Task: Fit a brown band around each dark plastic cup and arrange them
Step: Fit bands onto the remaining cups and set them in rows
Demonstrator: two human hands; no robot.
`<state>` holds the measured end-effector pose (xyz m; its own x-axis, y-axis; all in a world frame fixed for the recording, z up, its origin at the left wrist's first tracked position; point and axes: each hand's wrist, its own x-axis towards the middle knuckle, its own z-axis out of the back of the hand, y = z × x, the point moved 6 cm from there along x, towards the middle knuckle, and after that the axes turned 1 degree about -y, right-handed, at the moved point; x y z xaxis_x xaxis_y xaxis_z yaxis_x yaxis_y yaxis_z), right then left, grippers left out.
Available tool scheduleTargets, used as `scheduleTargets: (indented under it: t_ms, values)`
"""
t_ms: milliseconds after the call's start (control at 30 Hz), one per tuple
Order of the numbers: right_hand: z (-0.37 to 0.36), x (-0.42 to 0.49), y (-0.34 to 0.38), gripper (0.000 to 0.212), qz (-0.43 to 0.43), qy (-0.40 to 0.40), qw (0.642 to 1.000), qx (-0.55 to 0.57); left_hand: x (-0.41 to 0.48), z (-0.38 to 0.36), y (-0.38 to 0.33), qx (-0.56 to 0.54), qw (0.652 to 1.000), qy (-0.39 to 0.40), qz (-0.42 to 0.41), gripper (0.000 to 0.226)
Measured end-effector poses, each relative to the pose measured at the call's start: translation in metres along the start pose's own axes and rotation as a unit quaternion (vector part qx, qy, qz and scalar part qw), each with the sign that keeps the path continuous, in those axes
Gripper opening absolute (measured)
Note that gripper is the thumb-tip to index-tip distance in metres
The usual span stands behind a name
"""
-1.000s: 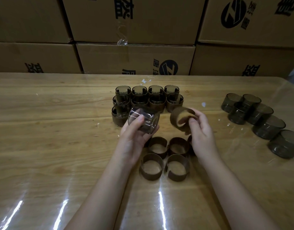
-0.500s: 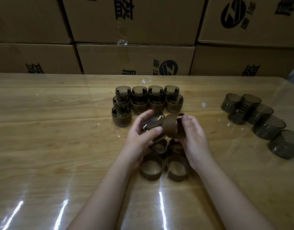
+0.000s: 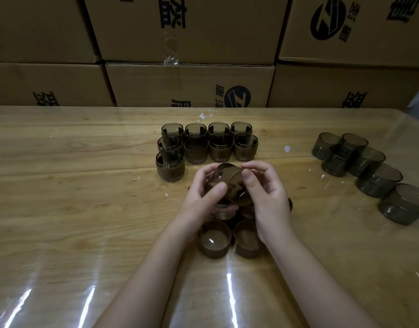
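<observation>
Above the table's middle, my left hand grips a dark plastic cup lying on its side. My right hand holds a brown band that sits around that cup. Several banded cups stand in rows just beyond my hands, with one more at the front left of the group. Loose brown bands lie on the table under and in front of my hands; some are partly hidden. Several bare dark cups lie in a line at the right.
The wooden table has a glossy transparent cover. Stacked cardboard boxes form a wall along its far edge. Small white scraps lie behind the banded cups.
My hands came together: the band, held apart from the cup a second ago, now wraps the cup. The cup has been turned slightly between my fingers.
</observation>
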<state>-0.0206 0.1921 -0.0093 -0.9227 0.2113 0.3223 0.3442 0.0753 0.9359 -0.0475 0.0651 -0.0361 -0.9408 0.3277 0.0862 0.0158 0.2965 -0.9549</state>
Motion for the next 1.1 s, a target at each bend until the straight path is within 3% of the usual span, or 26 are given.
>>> scheduleTargets:
  t_ms: [67,167,433,633,1100]
  values:
    - [-0.004,-0.001,0.002,0.014,0.014,0.008,1.000,-0.015,-0.001,-0.001,-0.001,0.046,0.999,-0.005,-0.010,0.091]
    - [-0.006,-0.003,0.004,0.013,0.023,0.010,0.999,-0.027,-0.001,0.001,-0.002,0.098,0.995,-0.017,-0.029,0.083]
    - [-0.012,-0.005,0.006,0.022,-0.006,0.054,0.998,-0.030,-0.003,0.002,-0.004,0.071,0.993,-0.070,-0.065,0.062]
    - [-0.016,-0.007,-0.001,0.083,-0.065,0.088,0.992,-0.056,-0.004,0.004,-0.009,0.090,0.985,-0.105,-0.107,0.058]
    - [-0.018,-0.009,-0.007,0.038,-0.101,0.094,0.988,-0.062,-0.009,0.002,-0.020,0.188,0.954,-0.126,-0.197,0.044]
